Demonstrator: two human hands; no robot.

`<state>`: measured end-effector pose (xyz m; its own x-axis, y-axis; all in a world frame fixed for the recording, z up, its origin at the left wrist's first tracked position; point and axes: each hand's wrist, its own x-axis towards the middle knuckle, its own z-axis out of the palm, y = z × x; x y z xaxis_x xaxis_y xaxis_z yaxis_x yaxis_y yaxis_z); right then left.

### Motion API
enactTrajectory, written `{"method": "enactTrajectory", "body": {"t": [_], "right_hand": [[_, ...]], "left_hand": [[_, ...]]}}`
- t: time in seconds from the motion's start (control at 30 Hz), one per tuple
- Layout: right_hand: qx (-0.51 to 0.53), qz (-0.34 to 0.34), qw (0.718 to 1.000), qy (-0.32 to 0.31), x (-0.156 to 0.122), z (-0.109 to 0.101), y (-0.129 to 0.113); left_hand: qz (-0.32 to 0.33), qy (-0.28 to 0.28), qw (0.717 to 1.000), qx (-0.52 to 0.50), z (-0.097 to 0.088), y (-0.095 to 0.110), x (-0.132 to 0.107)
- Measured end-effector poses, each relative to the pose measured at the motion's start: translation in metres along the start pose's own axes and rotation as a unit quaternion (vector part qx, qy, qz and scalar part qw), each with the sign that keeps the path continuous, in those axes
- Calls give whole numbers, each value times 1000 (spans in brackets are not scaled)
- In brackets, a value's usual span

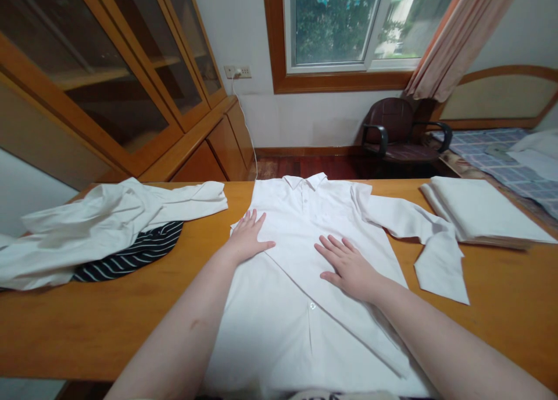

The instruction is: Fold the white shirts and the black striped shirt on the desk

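A white button-up shirt (279,307) lies front up on the wooden table, its collar toward the far edge. One sleeve is folded diagonally across the shirt's front. The other sleeve (401,214) stretches out to the right, bent and creased, with its cuff on the table. My left hand (250,237) rests flat on the shirt near its left side, fingers spread. Palm down, my right hand (346,266) lies on the folded-over sleeve and shirt front, its fingers stretched out. Neither hand grips the cloth.
At the left of the table (157,307) lies a rumpled white shirt (100,214) over a black-and-white striped garment (135,254). A stack of folded white cloth (483,208) sits at the right. Beyond stand a cabinet (192,138) and an armchair (392,129).
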<state>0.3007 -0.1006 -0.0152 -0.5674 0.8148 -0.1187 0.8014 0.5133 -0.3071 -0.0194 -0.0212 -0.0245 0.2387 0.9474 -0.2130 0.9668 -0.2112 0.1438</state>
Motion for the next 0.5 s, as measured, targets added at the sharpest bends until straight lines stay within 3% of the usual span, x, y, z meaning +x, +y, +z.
{"method": "enactTrajectory", "body": {"t": [0.5], "right_hand": [[-3, -13, 1000, 13, -1, 2, 2]], "left_hand": [[-18, 20, 1000, -2, -3, 3, 3]]}}
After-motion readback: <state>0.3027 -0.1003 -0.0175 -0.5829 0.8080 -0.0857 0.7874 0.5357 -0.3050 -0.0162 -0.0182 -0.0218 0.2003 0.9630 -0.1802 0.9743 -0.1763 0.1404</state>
